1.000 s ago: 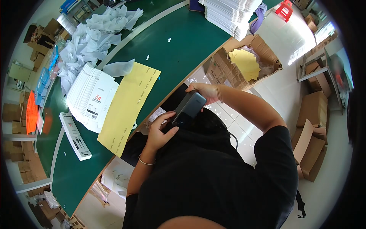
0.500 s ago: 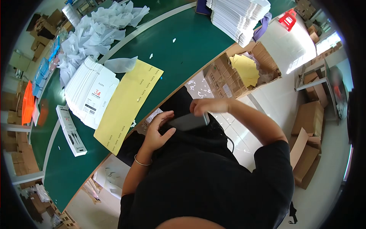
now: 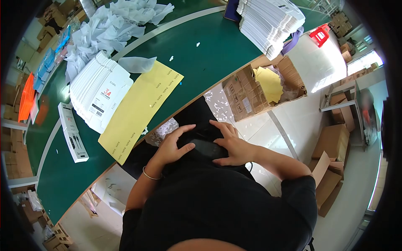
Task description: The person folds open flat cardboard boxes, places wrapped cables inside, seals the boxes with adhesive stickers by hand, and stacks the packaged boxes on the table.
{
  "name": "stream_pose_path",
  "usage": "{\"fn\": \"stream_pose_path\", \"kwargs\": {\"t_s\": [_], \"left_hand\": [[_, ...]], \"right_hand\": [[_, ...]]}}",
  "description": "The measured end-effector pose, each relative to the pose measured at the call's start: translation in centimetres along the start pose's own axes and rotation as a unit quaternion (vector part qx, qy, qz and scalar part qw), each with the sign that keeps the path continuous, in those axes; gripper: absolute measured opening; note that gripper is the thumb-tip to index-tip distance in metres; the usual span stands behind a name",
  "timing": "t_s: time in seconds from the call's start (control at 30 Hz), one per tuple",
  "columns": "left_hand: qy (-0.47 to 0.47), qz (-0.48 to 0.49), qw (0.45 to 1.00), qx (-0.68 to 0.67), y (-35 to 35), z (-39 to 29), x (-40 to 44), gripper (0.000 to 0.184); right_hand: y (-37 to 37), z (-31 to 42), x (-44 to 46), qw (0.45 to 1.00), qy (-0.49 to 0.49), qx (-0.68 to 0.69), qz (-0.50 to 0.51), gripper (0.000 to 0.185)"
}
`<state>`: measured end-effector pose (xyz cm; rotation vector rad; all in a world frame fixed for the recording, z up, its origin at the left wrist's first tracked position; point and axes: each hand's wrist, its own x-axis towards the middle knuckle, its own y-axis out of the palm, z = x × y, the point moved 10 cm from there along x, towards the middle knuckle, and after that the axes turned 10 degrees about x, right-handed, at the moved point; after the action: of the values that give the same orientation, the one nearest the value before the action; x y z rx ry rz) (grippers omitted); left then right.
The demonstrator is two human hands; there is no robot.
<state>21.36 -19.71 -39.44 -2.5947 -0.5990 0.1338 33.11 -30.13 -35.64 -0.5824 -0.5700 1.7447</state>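
Observation:
A dark, flat, smooth-looking thing lies on my lap between my hands; it blends into the black clothing and its kind is unclear. At its left side, my left hand is open, with thumb and fingers apart and a bangle on the wrist. My right hand has its fingers spread around the right end of the dark thing; I cannot tell whether the fingertips touch it. Closest on the table is a yellow sheet with printed lettering. Beside it sits a row of flat white printed cartons.
On the green table stand a long white box, crumpled translucent bags and another stack of white cartons. A cardboard box with yellow sheets stands beside the table. Paper scraps litter the floor; more cardboard boxes are at right.
My right hand has gone from a closed grip on the end of the dark flat thing to spread fingers, lower down. The dark thing now lies lower on my lap. The view has shifted slightly.

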Motion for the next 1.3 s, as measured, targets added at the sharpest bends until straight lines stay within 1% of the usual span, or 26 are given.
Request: {"fn": "stream_pose_path", "kwargs": {"t_s": [0.07, 0.2, 0.23, 0.37, 0.4, 0.53, 0.57, 0.7, 0.73, 0.87, 0.9, 1.03, 1.07, 1.13, 1.2, 1.23, 1.3], "left_hand": [[-0.003, -0.005, 1.000, 0.000, -0.1, 0.1, 0.0, 0.058], [0.004, -0.030, 0.996, -0.083, -0.4, 1.1, -0.1, 0.059], [0.003, -0.035, 0.996, -0.083, -0.4, 1.3, -0.3, 0.059], [-0.059, -0.184, 0.975, -0.108, -2.7, 3.4, -2.0, 0.053], [-0.061, -0.191, 0.974, -0.107, -2.8, 3.5, -2.6, 0.053], [-0.113, -0.171, 0.977, -0.060, -2.3, 4.6, -4.9, 0.044], [-0.115, -0.173, 0.976, -0.059, -2.4, 4.6, -5.0, 0.044], [-0.117, -0.140, 0.983, 0.032, -2.5, 3.7, -5.1, 0.036], [-0.116, -0.140, 0.983, 0.032, -2.7, 3.6, -5.1, 0.036], [-0.138, -0.163, 0.976, 0.038, -2.9, 3.9, -5.7, 0.027], [-0.137, -0.160, 0.977, 0.036, -2.7, 3.8, -5.7, 0.027], [-0.120, -0.148, 0.980, 0.062, -2.7, 2.7, -5.2, 0.021], [-0.117, -0.143, 0.981, 0.060, -2.9, 2.5, -5.2, 0.021], [-0.200, -0.125, 0.971, 0.041, -3.8, 4.0, -6.1, 0.021], [-0.282, -0.103, 0.954, 0.023, -3.9, 5.5, -6.8, 0.021], [-0.278, -0.097, 0.955, 0.022, -3.6, 5.4, -6.1, 0.021], [-0.131, -0.178, 0.973, 0.070, -4.1, 2.2, -3.6, 0.020]], "right_hand": [[0.3, 0.2, -0.1, 1.000, 0.000, -0.008, -0.005, 0.046], [1.1, 0.1, 0.0, 0.979, -0.008, -0.202, -0.004, 0.039], [0.8, 0.6, 0.3, 0.979, -0.012, -0.203, -0.001, 0.039], [-3.1, 2.6, 2.3, 0.995, 0.001, -0.093, -0.036, 0.029], [-3.2, 2.4, 3.2, 0.995, -0.005, -0.094, -0.031, 0.029], [-1.7, 3.0, 7.6, 0.989, -0.140, 0.011, 0.040, 0.035], [-1.0, 2.4, 8.6, 0.989, -0.141, 0.012, 0.042, 0.035], [4.9, 0.4, 12.2, 0.971, -0.146, 0.036, 0.186, 0.026], [4.8, 0.5, 12.9, 0.971, -0.146, 0.036, 0.184, 0.026], [5.4, 0.3, 13.6, 0.949, -0.120, 0.079, 0.282, 0.019], [5.3, 0.3, 13.9, 0.949, -0.116, 0.080, 0.281, 0.019], [3.9, -0.3, 14.7, 0.959, -0.033, 0.095, 0.264, 0.009], [3.3, -0.1, 14.1, 0.960, -0.029, 0.096, 0.260, 0.009], [0.5, 1.7, 12.4, 0.976, -0.107, 0.035, 0.186, 0.008], [-1.7, 3.4, 10.5, 0.977, -0.182, -0.029, 0.109, 0.008], [-1.8, 3.3, 10.1, 0.978, -0.176, -0.029, 0.106, 0.008], [-2.0, 3.1, 9.3, 0.983, -0.157, 0.004, 0.096, 0.007]]}}
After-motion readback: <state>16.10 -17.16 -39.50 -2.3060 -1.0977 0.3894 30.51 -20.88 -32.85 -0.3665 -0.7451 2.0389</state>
